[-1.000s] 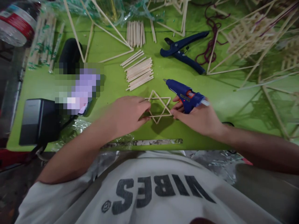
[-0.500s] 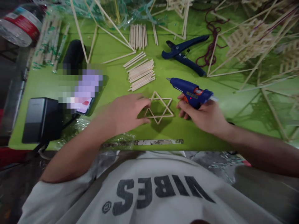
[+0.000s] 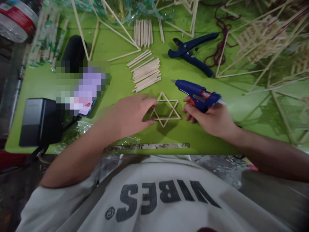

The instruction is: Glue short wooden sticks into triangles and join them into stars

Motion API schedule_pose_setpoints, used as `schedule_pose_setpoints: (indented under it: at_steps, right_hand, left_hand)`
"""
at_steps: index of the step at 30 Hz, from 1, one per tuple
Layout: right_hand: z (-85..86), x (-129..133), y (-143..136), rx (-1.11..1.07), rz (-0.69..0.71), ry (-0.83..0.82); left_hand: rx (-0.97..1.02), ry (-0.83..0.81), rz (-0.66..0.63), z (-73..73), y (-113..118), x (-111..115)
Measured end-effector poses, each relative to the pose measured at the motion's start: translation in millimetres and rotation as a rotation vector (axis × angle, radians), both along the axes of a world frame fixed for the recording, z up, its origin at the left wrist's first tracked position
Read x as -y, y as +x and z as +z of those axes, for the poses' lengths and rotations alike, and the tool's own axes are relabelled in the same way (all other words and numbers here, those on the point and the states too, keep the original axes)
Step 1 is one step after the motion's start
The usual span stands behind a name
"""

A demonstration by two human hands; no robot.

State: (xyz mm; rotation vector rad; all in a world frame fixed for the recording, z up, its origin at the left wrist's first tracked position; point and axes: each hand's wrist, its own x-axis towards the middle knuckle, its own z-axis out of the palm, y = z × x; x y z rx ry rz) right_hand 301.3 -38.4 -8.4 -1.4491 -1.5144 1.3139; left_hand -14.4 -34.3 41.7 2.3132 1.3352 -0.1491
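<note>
1. A six-pointed stick star (image 3: 165, 110) lies flat on the green surface (image 3: 120, 87), near its front edge, between the two hands.
2. The left hand (image 3: 130, 114) rests palm-down with its fingers (image 3: 151, 102) loosely spread, the tips touching the star's left points; it pins the star rather than gripping it.
3. The right hand (image 3: 212, 119) is just right of the star, its fingers curled around the handle of a blue hot glue gun (image 3: 196, 93), whose nozzle points left, above the star's upper right point.
4. The star looks very light and stiff but fragile: thin sticks joined only at crossings, likely to snap or come apart if squeezed. Pressing lightly at the points or holding near the crossings seems safest.
5. Behind it lie cut sticks (image 3: 146, 74) in a loose row, another bundle (image 3: 143, 33) farther back, and blue cutters (image 3: 191, 54).
6. To the left sits a black box (image 3: 36, 120); larger stick frames (image 3: 256, 45) crowd the right.
</note>
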Motion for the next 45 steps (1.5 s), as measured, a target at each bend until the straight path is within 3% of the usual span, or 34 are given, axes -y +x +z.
schedule_pose_setpoints:
  at_steps: [7, 15, 22, 33, 45]
  right_hand:
    - [-3.5, -5.6, 10.9, -0.029, -0.006, 0.027]
    - [-9.7, -16.1, 23.2, -0.046, 0.132, -0.04]
    - [-11.7, -17.1, 33.3, 0.055, 0.198, 0.031]
    - [-9.6, -21.2, 26.5, 0.173, 0.248, 0.137]
    - [-7.4, -19.8, 20.9, 0.128, 0.24, 0.097]
  left_hand:
    - [-0.03, -0.018, 0.081, 4.1, -13.6, -8.7]
    - [0.027, 0.055, 0.117, -9.8, -7.3, -14.2]
    - [0.028, 0.064, 0.126, -8.5, -0.2, -15.5]
    - [0.112, 0.048, 0.222, -14.7, 0.2, -22.3]
    - [0.199, 0.007, 0.269, -16.6, -2.5, -26.6]
